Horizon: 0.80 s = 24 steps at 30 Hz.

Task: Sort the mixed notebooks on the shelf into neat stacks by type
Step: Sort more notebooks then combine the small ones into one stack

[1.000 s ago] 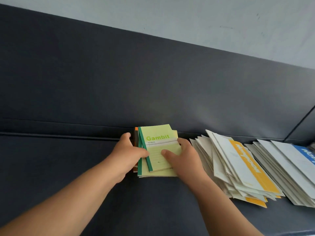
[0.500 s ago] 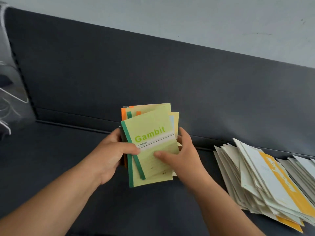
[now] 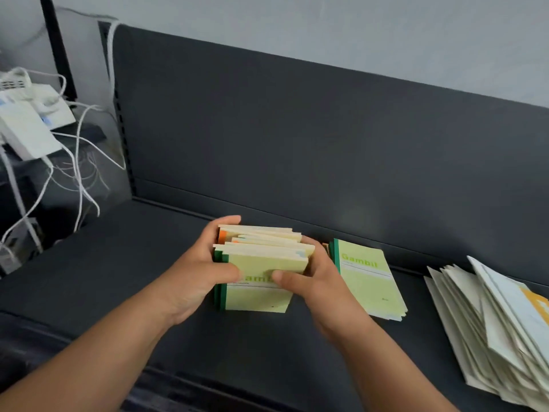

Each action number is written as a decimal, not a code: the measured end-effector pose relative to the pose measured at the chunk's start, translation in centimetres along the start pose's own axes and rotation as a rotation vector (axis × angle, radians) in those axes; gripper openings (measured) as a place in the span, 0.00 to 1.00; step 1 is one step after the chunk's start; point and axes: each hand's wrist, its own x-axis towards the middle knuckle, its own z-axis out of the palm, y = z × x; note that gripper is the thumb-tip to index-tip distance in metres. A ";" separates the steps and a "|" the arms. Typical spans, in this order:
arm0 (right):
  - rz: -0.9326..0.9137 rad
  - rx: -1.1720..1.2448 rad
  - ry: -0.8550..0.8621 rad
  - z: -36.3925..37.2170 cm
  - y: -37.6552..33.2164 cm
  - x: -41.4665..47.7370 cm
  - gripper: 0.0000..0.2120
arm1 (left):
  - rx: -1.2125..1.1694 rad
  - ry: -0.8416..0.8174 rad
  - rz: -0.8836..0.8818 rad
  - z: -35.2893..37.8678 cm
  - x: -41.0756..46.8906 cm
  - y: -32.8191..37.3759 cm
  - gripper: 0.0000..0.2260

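A bundle of green Gambit notebooks [image 3: 261, 263] stands tilted on the dark shelf [image 3: 118, 263], with orange spines showing among them at the back. My left hand [image 3: 205, 263] grips the bundle's left side, thumb across the front cover. My right hand [image 3: 309, 278] grips its right side, thumb on the cover too. Just to the right, a small stack of the same green notebooks [image 3: 368, 281] lies flat on the shelf, apart from both hands.
A sprawling pile of white notebooks with orange print [image 3: 493, 331] covers the shelf's right end. The shelf's dark back panel [image 3: 297, 144] rises behind. Beyond the left edge sit white adapters and tangled cables [image 3: 44, 129].
Both hands lifted the bundle from the shelf and carried it left. A smaller stack of green notebooks now lies where it was. The view swung left, revealing cables.
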 end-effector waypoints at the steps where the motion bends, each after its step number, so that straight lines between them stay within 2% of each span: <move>1: 0.001 -0.004 -0.012 0.3 0.0 0.0 0.33 | -0.003 0.004 0.012 0.0 -0.1 0.1 0.36; 4: 0.016 -0.007 0.012 1.3 0.0 0.0 0.45 | 0.005 0.067 0.042 0.1 -0.2 -0.1 0.40; 7: 0.029 0.017 0.007 1.9 0.4 0.0 0.48 | -0.009 0.051 0.026 0.5 -0.5 -0.7 0.44; 10: 0.018 0.015 -0.027 2.2 0.3 0.3 0.44 | 0.030 -0.023 -0.002 0.8 -0.2 -0.8 0.43; 13: -0.003 -0.097 0.000 1.7 -0.3 0.3 0.38 | 0.112 -0.058 -0.012 0.6 0.1 -0.2 0.44; 20: -0.129 -0.466 0.170 2.2 -1.3 -0.4 0.40 | 0.563 0.077 0.203 0.6 -0.6 0.3 0.40; 24: -0.137 -0.621 0.174 2.4 -1.7 -0.7 0.36 | 0.777 0.095 0.199 0.8 -0.6 0.7 0.34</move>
